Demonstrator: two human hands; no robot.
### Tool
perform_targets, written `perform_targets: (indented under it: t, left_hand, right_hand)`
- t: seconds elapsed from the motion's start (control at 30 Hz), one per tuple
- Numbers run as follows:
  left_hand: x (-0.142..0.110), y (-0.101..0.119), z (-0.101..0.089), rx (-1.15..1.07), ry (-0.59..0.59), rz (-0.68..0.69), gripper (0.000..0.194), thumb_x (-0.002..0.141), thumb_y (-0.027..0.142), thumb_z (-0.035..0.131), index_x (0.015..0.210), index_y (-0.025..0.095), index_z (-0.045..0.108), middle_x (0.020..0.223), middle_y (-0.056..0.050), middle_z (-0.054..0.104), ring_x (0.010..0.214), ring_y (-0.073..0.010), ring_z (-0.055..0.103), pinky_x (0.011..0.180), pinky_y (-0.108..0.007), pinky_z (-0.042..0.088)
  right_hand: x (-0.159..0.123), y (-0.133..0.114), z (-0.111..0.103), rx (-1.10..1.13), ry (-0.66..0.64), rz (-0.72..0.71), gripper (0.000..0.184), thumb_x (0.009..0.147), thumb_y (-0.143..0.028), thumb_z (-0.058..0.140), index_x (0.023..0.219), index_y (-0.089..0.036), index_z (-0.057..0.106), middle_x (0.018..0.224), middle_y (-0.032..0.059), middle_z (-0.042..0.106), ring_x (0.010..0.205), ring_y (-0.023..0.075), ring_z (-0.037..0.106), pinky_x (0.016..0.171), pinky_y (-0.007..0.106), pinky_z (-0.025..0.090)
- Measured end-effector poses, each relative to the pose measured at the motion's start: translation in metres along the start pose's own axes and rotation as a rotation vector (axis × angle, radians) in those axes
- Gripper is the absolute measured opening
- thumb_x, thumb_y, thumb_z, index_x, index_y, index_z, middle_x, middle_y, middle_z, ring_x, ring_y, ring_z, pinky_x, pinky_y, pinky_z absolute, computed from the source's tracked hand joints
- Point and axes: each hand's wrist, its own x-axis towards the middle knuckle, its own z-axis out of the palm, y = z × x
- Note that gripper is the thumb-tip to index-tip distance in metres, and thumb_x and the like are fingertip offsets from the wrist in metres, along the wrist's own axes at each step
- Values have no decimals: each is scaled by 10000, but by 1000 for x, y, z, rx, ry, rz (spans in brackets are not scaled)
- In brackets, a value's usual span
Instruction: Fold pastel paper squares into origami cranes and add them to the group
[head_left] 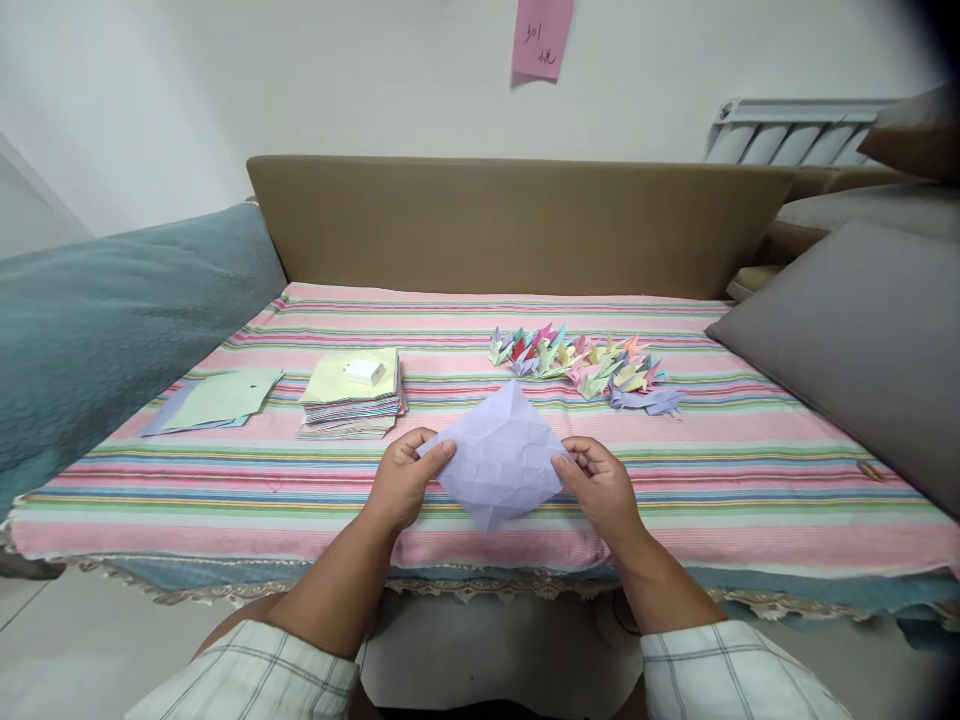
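Note:
A square sheet of lavender origami paper [502, 455], marked with a grid of fold creases, is spread out like a diamond between my hands. My left hand [409, 475] pinches its left corner between thumb and fingers. At the opposite corner, my right hand [598, 488] grips the paper the same way, thumb on top. Just beyond the sheet lies a cluster of small folded paper cranes [577, 360] in many colours. Left of my hands stands a thick stack of coloured square paper [352, 408], with a small white block [365, 372] resting on top.
A few loose green, blue and lavender sheets [221, 402] lie at the far left. The striped cloth [442, 330] covers the seat, backed by a brown board [517, 225]. A blue cushion [135, 310] borders the left; a grey pillow [855, 340] borders the right.

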Motion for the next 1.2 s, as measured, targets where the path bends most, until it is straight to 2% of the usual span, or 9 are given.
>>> perform_targets:
  t: [0.07,0.17,0.23,0.3,0.43,0.6,0.9,1.07,1.2]
  left_hand:
    - [3,-2,4,-18,21,-52,380,629,505,683,655,175,496,594,20,568,544,-119,518,543,-245,420]
    - [9,-8,8,201,53,-51,342,668,479,651,619,175,503,590,30,543,551,-110,492,527,-223,370]
    - [13,-12,9,403,76,-38,322,695,466,617,597,179,508,575,33,535,550,-116,485,515,-223,341]
    - [16,-15,10,534,84,-27,308,715,456,586,591,184,513,565,31,543,547,-126,491,510,-229,329]
    - [18,-15,11,619,77,1,292,731,442,560,593,186,530,569,24,572,558,-140,519,521,-236,338]
    - [15,-16,12,601,39,38,306,743,462,547,609,187,532,564,29,565,549,-135,517,515,-228,347]
    - [2,-12,9,665,-99,81,348,761,447,506,944,201,669,775,-7,671,655,-164,565,583,-244,394]
    - [-2,-14,10,785,-156,179,329,784,421,479,597,184,612,569,0,581,600,-160,522,584,-250,360]
    - [-4,-13,12,896,-168,252,339,780,398,494,519,190,548,565,-7,581,629,-168,511,660,-278,366]
  right_hand:
    - [5,3,4,54,41,52,323,761,-453,610,966,-212,547,667,-15,604,571,139,555,542,262,448]
    - [12,11,2,-110,111,88,386,771,-443,591,1059,-194,525,731,19,620,647,175,587,597,303,466]
    - [14,14,1,-363,181,-9,372,789,-400,566,1087,-180,539,864,72,633,801,218,594,709,360,466]
    - [11,14,2,-624,194,-199,296,814,-342,527,1056,-180,583,986,101,613,946,246,551,830,408,416]
    - [-1,8,17,-872,-100,-460,243,880,-303,452,1018,-219,634,988,69,599,942,209,520,886,398,336]
    - [-9,9,35,-1003,-251,-421,317,881,-400,473,1119,-238,605,1000,62,591,927,218,492,882,403,299]
    - [-8,13,35,-1044,-271,-400,366,869,-423,482,1170,-239,578,1015,71,573,942,230,471,899,409,282]
    - [-6,13,37,-1055,-282,-377,350,886,-374,459,1201,-257,557,1024,64,566,953,227,470,892,405,285]
    - [-5,15,37,-1063,-272,-380,352,890,-354,449,1213,-248,544,1019,69,567,952,224,474,889,403,290]
